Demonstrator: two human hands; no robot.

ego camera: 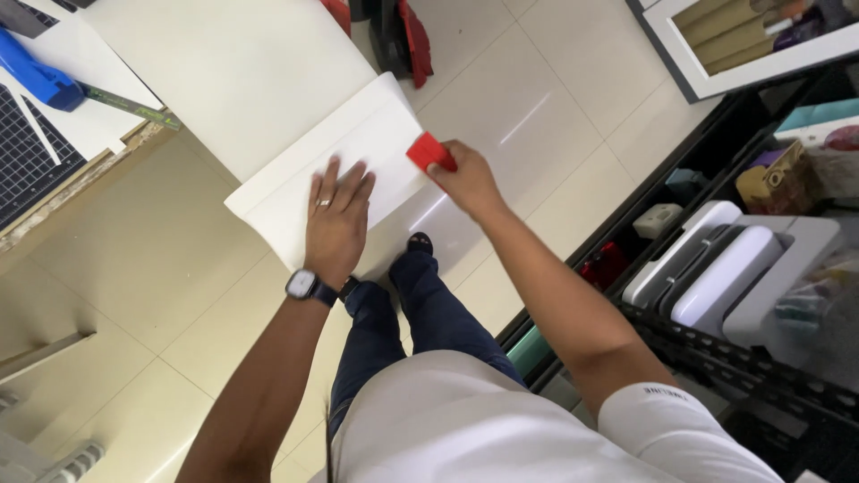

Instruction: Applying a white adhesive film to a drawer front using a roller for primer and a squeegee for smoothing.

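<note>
Left hand: the left hand [337, 217] lies flat, palm down, fingers spread, on the white sheet [335, 170] in the middle of the frame; it grasps nothing, only presses on the surface.
Left wrist: a dark wristwatch [304, 285] sits on it, just below the hand, and a ring shows on one finger.
Right hand: the right hand [465, 182] is clenched around a small red block [431, 151], whose upper end sticks out past the fingers.
Red block: it touches the right edge of the white sheet, just right of the left hand's fingertips, a little above the centre of the frame.
White sheet: a stiff pale rectangle, tilted so its long sides run from lower left to upper right; its upper part overlaps the white table top [228, 72] and its lower part juts out over the floor.
Table top: upper left of the frame, white and bare where the sheet meets it.
Upper left corner: a blue tool [36, 76], a green ruler [134, 107] and a dark gridded cutting mat [27, 156] lie together at the frame's edge.
Floor: pale glossy tiles [555, 107] fill the centre and upper right.
Body: blue jeans [403, 331] and a white shirt [465, 420] fill the lower centre.
Right side: a black rack [761, 367] holds white and grey machines [729, 268] and small boxes.
</note>
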